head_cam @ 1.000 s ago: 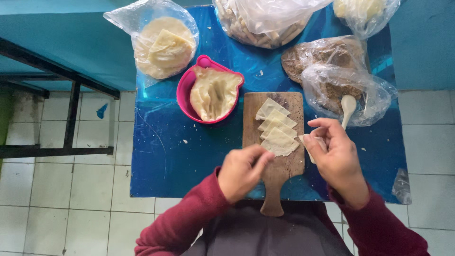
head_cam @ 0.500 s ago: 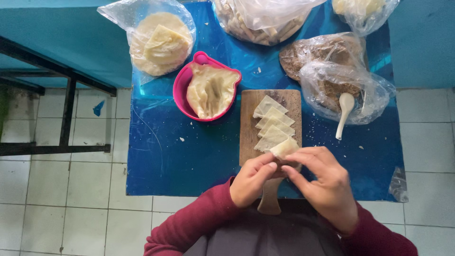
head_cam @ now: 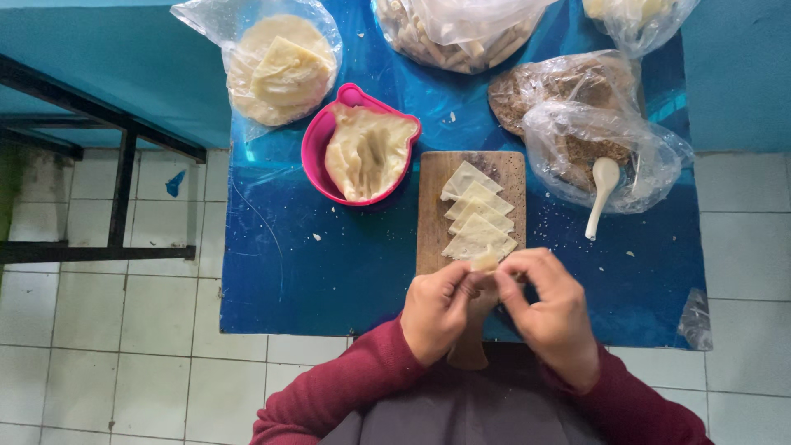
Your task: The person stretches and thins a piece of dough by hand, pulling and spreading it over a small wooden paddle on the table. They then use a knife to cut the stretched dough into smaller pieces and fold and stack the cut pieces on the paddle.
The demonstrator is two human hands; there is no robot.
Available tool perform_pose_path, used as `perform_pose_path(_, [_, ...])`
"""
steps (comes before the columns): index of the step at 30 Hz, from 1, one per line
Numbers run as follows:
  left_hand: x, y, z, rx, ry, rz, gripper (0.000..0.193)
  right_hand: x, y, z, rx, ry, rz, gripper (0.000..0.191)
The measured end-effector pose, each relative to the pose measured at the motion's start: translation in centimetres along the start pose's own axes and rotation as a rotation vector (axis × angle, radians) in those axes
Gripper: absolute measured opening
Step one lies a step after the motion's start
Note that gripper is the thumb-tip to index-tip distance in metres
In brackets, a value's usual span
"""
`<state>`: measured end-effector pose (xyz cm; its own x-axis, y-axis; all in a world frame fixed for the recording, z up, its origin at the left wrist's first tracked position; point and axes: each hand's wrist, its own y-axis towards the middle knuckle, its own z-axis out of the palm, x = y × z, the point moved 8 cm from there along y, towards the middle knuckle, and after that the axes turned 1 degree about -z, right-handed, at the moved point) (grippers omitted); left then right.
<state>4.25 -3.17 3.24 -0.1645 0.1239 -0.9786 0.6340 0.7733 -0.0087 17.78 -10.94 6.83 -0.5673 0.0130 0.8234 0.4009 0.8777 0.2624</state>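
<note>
Both hands meet at the near edge of the blue table [head_cam: 329,272], over the lower end of the wooden cutting board [head_cam: 432,214]; left hand [head_cam: 438,309] and right hand [head_cam: 548,309] each pinch one small folded dumpling wrapper [head_cam: 484,262] between fingertips. Bare blue surface lies left of the board; white floor tiles [head_cam: 107,330] show beyond the table's left edge. Flat wrappers [head_cam: 478,218] overlap in a row running along the board's long axis, away from the person. Pink bowl [head_cam: 317,152] sits up-left; white spoon [head_cam: 601,194] rests right, by bagged filling [head_cam: 577,124].
</note>
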Motion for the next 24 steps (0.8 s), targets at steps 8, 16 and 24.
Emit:
perform_pose_path(8, [2.8, 0.0, -0.2, 0.0, -0.582, -0.138, 0.023, -8.9, -0.6, -1.6, -0.265, 1.289, 0.502, 0.011])
perform_pose_path(16, [3.5, -0.1, 1.1, 0.003, -0.782, -0.219, 0.034, -7.9, -3.1, 2.6, 0.247, 1.186, 0.521, 0.04])
perform_pose_path(24, [4.0, 1.1, -0.5, -0.143, -0.394, -0.119, 0.023, -7.6, -1.2, 3.1, 0.168, 0.587, 0.477, 0.014])
